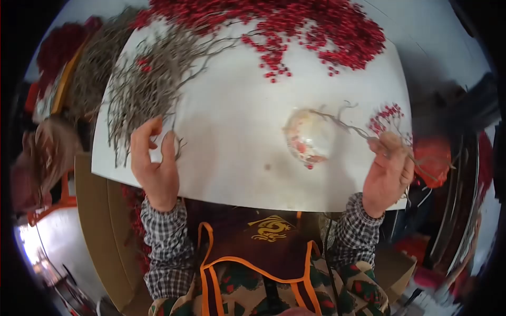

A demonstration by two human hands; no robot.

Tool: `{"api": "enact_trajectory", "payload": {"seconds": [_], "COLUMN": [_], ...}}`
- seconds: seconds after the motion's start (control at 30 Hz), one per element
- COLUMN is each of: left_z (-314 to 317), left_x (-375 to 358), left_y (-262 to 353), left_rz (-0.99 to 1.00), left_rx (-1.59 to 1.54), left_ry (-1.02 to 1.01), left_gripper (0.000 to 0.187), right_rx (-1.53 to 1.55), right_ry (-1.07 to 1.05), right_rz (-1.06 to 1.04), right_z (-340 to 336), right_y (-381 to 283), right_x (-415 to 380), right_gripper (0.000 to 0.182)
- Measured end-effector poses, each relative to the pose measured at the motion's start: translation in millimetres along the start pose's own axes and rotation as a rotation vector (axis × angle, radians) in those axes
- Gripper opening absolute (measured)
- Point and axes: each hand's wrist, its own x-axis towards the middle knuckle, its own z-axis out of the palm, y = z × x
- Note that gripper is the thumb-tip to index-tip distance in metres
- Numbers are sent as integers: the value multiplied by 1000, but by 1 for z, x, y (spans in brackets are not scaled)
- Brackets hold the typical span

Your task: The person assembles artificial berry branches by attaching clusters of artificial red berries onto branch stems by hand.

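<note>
My right hand (389, 171), over the right side of the table, pinches a thin bare twig (345, 124). The twig's forked end reaches left over a shallow round whitish dish (311, 138) with reddish bits on it, and its other end sticks out to the right behind the hand. A small sprig of red berries (386, 117) shows just above these fingers. At the left, my left hand (155, 168) has thumb and forefinger spread apart, with nothing seen between them. It is at the lower edge of a pile of grey-brown twigs (150, 84).
A large heap of red berry stems (321, 29) covers the far side of the white table (226, 131). An open cardboard box (105, 237) stands below the table's left edge. More twigs (100, 68) lie beyond the left side. An orange-red bag (433, 160) is at the right.
</note>
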Motion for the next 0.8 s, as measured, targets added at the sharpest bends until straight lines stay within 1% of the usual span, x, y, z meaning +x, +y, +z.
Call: {"api": "enact_trajectory", "payload": {"seconds": [0.03,0.13,0.2,0.27,0.37,0.4,0.5,0.6,0.7,0.73,0.8], "left_z": [-3,0,5,8,14,15,19,24,27,27,33], "left_x": [0,1,3,5,3,2,-1,2,1,-2,1], "left_y": [7,25,32,42,54,55,62,72,73,67,61], "left_rz": [-26,36,70,133,149,165,170,136,126,130,131], "left_rx": [-10,-23,-91,-130,-219,-228,-275,-308,-335,-336,-317], "left_ry": [-48,-91,-127,-153,-225,-238,-284,-333,-361,-370,-393], "left_gripper": [25,22,23,24,25,26,21,21,19,19,18], "right_rx": [-10,3,38,88,-122,-202,-280,-534,-576,-641,-640], "right_ry": [10,61,82,61,48,-24,30,10,23,-10,-96], "right_rz": [-18,-69,-62,-55,-14,1,-10,-202,-128,-156,-129], "right_z": [-1,3,8,10,21,21,21,12,9,11,6], "right_y": [0,-2,-4,-9,-21,-25,-27,-32,-37,-36,-30], "right_x": [0,0,6,9,9,9,10,24,17,10,5], "right_gripper": [22,25,26,27,26,22,25,26,29,28,28]}}
